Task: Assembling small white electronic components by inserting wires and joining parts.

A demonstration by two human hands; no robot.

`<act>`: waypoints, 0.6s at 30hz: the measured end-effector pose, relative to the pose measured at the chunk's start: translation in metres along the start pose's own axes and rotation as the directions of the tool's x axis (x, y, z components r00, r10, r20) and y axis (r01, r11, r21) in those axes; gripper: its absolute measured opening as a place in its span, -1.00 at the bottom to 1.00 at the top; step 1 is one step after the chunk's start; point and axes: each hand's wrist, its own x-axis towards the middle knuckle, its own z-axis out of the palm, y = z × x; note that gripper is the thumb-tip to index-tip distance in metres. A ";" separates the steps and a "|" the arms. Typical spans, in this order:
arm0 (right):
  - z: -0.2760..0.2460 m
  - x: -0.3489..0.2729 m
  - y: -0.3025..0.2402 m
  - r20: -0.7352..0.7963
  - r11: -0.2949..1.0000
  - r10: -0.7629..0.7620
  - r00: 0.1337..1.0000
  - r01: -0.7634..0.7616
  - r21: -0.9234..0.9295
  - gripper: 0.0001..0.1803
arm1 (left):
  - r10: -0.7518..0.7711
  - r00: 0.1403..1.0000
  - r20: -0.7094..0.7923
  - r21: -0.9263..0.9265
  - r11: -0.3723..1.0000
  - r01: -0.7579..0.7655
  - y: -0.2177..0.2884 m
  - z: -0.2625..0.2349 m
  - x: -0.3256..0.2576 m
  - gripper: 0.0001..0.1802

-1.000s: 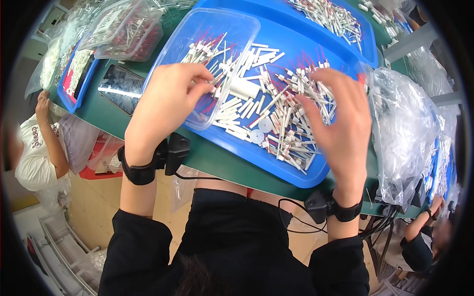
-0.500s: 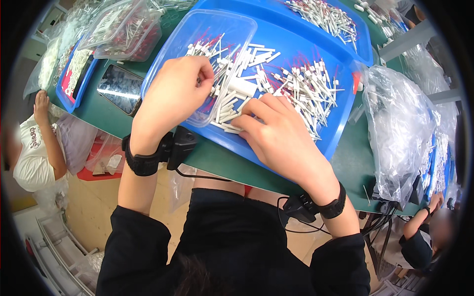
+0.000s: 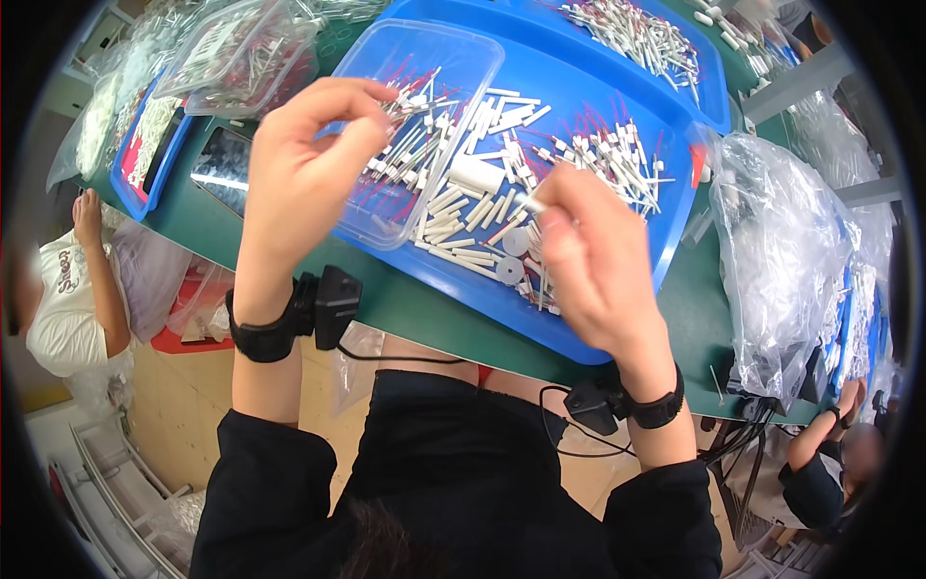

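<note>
Green bench, blue tray [image 3: 666, 251] | left hand [image 3: 309, 174] pinching wired tubes [image 3: 410, 145] | right hand [image 3: 593, 261] pinching white tube [image 3: 533, 205]

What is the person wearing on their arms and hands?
Both hands are bare. The left hand and the right hand each have a black wrist strap carrying a small black box with a thin black cable. Black sleeves are pushed up the forearms.

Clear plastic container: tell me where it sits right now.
In the head view the clear plastic container lies at the left end of the blue tray, under the raised left hand and holding red-wired white parts.
</note>
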 end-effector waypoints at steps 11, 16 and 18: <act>-0.008 0.000 -0.002 -0.031 0.545 0.134 0.991 -0.048 0.837 -0.78 | -0.100 0.984 0.147 -0.833 0.525 0.178 0.042 0.027 -0.027 -0.73; -0.018 0.000 0.001 0.142 0.294 -0.026 0.990 -0.128 0.947 -0.69 | -0.076 0.989 0.125 -0.828 0.541 0.146 0.034 0.040 -0.032 -0.76; -0.021 -0.001 0.003 0.143 0.322 -0.060 0.988 -0.116 0.940 -0.68 | -0.014 0.987 0.162 -0.855 0.498 0.147 0.031 0.041 -0.032 -0.78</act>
